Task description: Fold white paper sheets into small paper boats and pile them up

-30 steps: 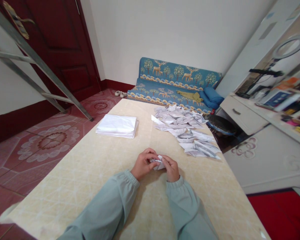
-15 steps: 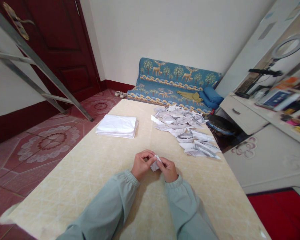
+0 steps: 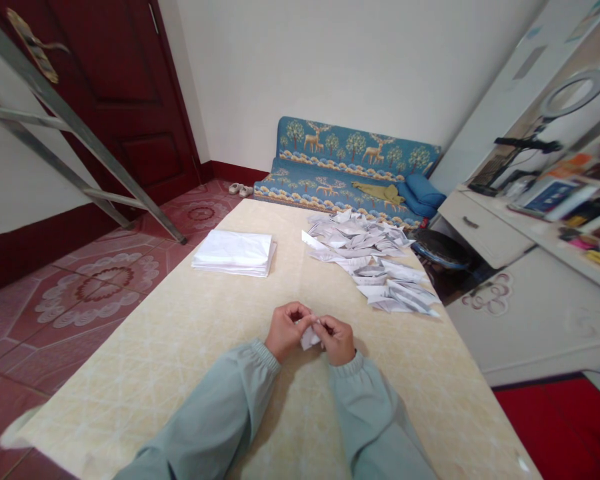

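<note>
Paper [image 3: 310, 339] is partly hidden by left hand [image 3: 286, 331] and right hand [image 3: 339, 341]; shape unclear. Door [image 3: 123, 63] and ladder [image 3: 87, 135] are cut off at frame edge. Shelf items [image 3: 551, 197] are blurred.

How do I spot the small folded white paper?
Find the cream table before the blue patterned sofa. Over it, the bare left hand and right hand meet. Between them is the small folded white paper, the only one held; the flat white stack and loose greyish paper heap lie untouched.
</note>
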### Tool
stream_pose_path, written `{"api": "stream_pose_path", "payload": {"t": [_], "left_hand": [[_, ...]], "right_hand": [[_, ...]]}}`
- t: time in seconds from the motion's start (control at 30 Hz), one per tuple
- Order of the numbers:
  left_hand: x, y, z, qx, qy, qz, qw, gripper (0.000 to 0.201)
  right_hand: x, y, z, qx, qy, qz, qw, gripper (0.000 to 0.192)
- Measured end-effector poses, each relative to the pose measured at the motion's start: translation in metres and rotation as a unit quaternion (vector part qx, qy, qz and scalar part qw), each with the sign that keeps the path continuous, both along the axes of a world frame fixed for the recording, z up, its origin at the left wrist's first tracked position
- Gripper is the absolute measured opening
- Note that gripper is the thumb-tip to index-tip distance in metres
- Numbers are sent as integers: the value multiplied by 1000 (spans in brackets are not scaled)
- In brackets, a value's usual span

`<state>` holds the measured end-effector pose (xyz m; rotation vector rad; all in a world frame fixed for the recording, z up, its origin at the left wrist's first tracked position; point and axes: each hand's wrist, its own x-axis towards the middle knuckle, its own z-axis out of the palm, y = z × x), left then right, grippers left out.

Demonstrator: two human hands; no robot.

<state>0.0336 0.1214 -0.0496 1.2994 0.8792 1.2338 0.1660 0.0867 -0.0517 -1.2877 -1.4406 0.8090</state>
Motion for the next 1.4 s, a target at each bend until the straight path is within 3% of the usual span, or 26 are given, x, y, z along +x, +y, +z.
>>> {"api": "stream_pose_path", "payload": {"t": [0.1,0.23,0.43,0.67,0.83,0.93,1.0,1.13,1.4], "left_hand": [[2,1,0,-19,-31,-33,999,27],[1,1,-1,-41,-2,-76,996,30],[-2,3,-4,-94,-21,-62,993,29],[-7,5,-5,-39,26,-67,997,23],[-1,2,-3,-32,33,-64,997,30],[1,0,-3,-44,12,-103,994,28],[1,1,-3,-59,0,-133,989,38],[-1,5,-7,-93,-41,-159,982,42],[0,7,-4,-123,-114,-26,985,34]], "right_hand": [[4,-1,-2,-18,20,-20,999,32],[7,-1,-6,-53,82,-52,994,31],[6,0,-8,-74,98,-5,992,33],[-2,5,0,-45,62,1,997,36],[2,5,-2,-14,35,-41,998,35],[7,5,-6,-1,46,-97,994,36],[9,4,-9,6,53,-130,990,36],[8,3,-10,-16,101,-154,983,34],[0,0,-1,-47,137,-69,987,29]]}}
